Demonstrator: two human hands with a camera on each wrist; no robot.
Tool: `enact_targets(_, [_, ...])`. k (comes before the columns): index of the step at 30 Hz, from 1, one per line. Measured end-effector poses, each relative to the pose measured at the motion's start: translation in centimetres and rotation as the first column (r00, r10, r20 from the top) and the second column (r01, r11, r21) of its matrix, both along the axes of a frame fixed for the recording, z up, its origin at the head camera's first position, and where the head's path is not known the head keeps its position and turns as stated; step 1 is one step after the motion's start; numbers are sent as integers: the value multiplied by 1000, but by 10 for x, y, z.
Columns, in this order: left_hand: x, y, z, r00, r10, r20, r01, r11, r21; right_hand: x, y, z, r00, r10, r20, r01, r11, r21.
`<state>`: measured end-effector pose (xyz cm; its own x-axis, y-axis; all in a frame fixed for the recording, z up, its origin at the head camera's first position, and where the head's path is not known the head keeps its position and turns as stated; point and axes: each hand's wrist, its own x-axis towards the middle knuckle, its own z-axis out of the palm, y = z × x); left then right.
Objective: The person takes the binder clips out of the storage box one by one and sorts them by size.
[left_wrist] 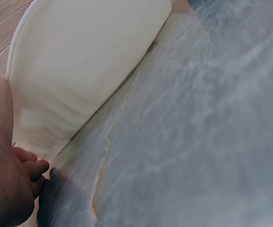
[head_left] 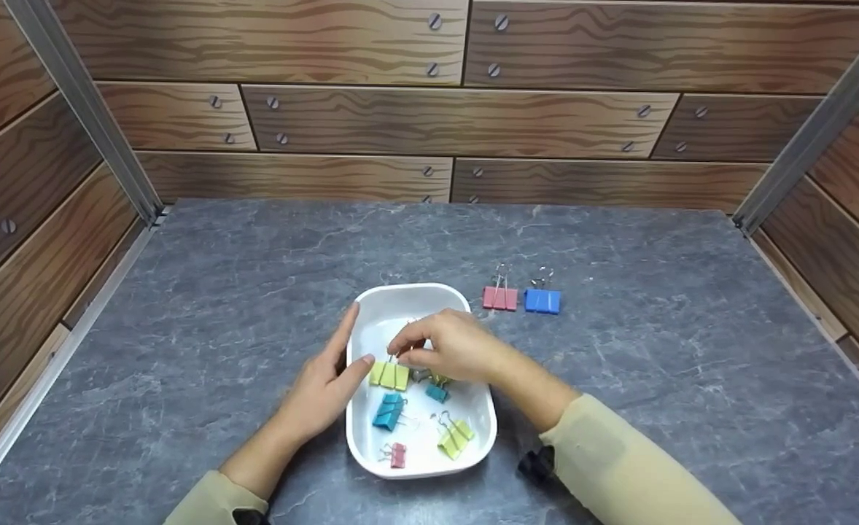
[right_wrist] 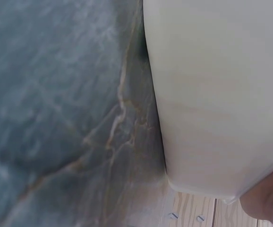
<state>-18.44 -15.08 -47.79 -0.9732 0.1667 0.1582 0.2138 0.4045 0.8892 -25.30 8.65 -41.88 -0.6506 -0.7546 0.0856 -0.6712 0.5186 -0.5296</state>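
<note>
L hand (head_left: 324, 390) grips white tray (head_left: 424, 446) on gray marbled worktop (head_left: 254, 292), thumb over rim, fingers along outer wall. R hand (head_left: 462, 346) reaches in, thumb & fingertips pinching the wire handle of a yellow clip (head_left: 393, 377) nr tray's L side. Also in tray: teal clip (head_left: 387, 412) just nearer the person, sm. teal clip (head_left: 437, 393) to R, sm. pink clip (head_left: 398, 456) & 2nd yellow clip (head_left: 456, 440) at near end. Red clip (head_left: 500, 299) & blue clip (head_left: 543, 301) sit side by side, slightly apart, off tray's far R corner. Wood-print panels (head_left: 400, 120) line back & sides.
</note>
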Motion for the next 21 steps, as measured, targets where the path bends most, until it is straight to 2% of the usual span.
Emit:
enact_targets(9, [1,0,1,1000,2,6,-2,1000,6,1,0,1,1000,-10,5,10,1000,-1])
enact_targets(21, [2,0,1,1000,5,-5,-5,1000,1,0,2,-3,995,-32,96,49,981,-190])
